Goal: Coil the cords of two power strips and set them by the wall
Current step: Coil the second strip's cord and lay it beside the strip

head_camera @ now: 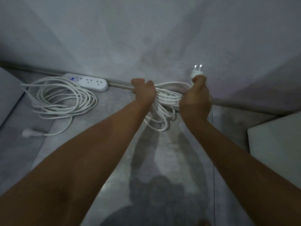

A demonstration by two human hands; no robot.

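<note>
Near the wall, beside the coiled first strip, the left grip clutches the second cord's loops and the right grip pinches its plug, which likely needs tucking in before the bundle is set down.

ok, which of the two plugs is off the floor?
The plug at upper right, pinched in the right hand with prongs up. The other plug lies on the floor at far left, trailing from the loose coil.
</note>
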